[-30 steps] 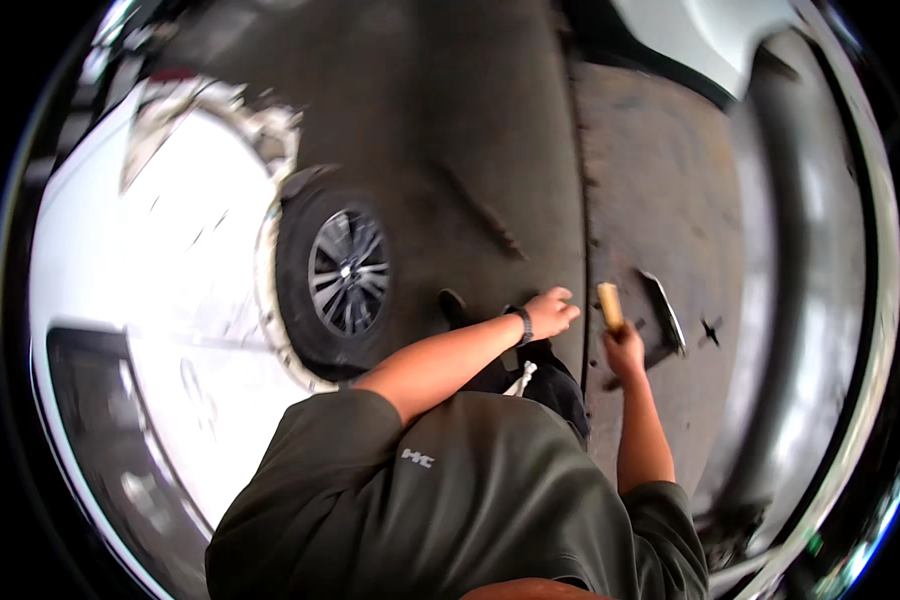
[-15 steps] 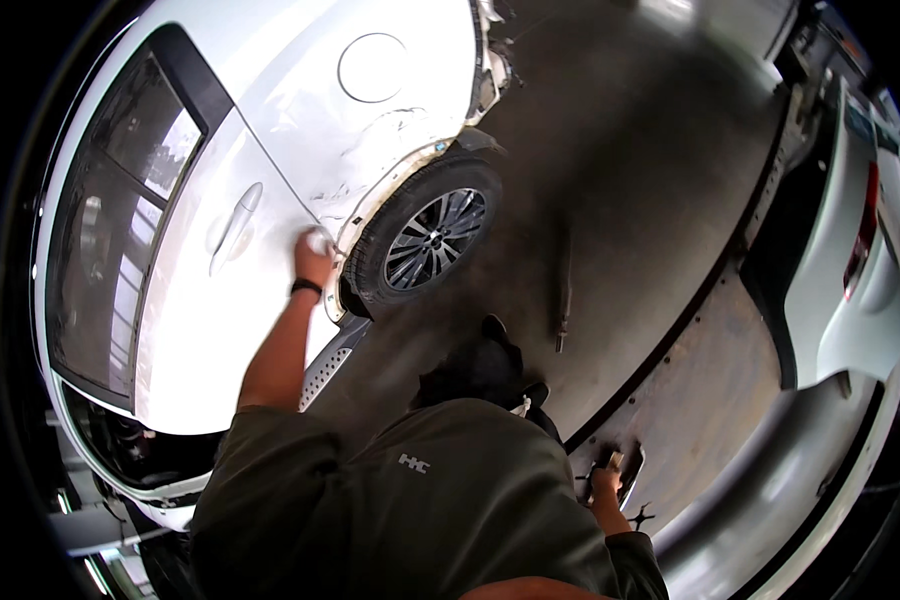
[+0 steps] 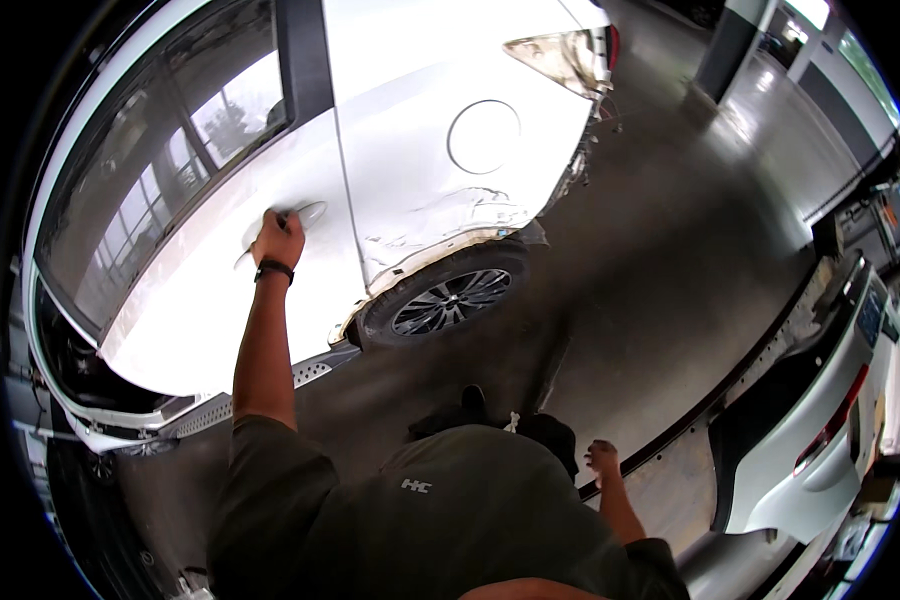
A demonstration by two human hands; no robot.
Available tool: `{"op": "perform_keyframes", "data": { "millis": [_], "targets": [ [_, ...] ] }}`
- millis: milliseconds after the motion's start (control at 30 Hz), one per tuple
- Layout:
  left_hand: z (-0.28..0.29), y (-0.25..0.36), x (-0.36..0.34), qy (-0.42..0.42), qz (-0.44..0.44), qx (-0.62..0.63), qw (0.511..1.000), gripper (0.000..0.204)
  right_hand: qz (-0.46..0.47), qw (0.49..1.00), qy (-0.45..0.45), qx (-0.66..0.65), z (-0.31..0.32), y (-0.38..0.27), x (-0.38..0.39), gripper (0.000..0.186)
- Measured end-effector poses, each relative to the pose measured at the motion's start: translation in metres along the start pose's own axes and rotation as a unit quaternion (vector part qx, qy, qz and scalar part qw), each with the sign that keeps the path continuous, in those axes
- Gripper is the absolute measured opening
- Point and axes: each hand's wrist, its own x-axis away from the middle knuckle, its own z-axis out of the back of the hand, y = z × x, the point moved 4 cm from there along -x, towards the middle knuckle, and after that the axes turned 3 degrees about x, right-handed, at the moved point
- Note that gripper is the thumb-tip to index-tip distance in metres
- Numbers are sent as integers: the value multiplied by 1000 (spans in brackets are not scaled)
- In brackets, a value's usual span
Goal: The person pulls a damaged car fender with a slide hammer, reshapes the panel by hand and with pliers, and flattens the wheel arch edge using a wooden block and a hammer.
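My left hand [image 3: 278,238] is closed around the silver door handle [image 3: 313,213] of a white car door [image 3: 210,300]. The fingers hide part of the handle, and a dark band circles the wrist. Low on my right, my right hand [image 3: 602,458] hangs beside the edge of a metal table [image 3: 685,478]. Its fingers are loosely curled and apart, and nothing shows in them.
Behind the door, the rear panel [image 3: 440,215] is dented and scraped above a black wheel [image 3: 453,300]. A long thin bar [image 3: 555,372] lies on the floor. At the right is a white bumper [image 3: 780,485] with a red tail light [image 3: 835,420].
My left hand has gone from the door's rear lower edge up to the handle. The right hand has come off a tool at the table. My view has turned toward the car.
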Motion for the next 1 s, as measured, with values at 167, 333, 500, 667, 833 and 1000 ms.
{"op": "perform_keyframes", "data": {
  "millis": [167,333,500,667,833,1000],
  "targets": [
    [13,3,24,20,19,-7,1000,38,-24,991,-74,105,9,-97,-53,20],
    [62,12,127,57,16,52,997,37,7,978,-124,165,0,-160,-73,18],
    [134,-19,279,156,31,52,986,28,17,914,-248,322,-3,-192,-109,23],
    [205,-116,482,308,164,38,936,35,-1,898,-265,351,21,-211,-188,19],
    [286,-92,620,550,318,356,686,48,-89,856,-273,429,34,-238,-207,18],
    [354,-58,632,682,347,311,564,54,59,697,-346,625,-17,-246,-263,17]
  ]
}}
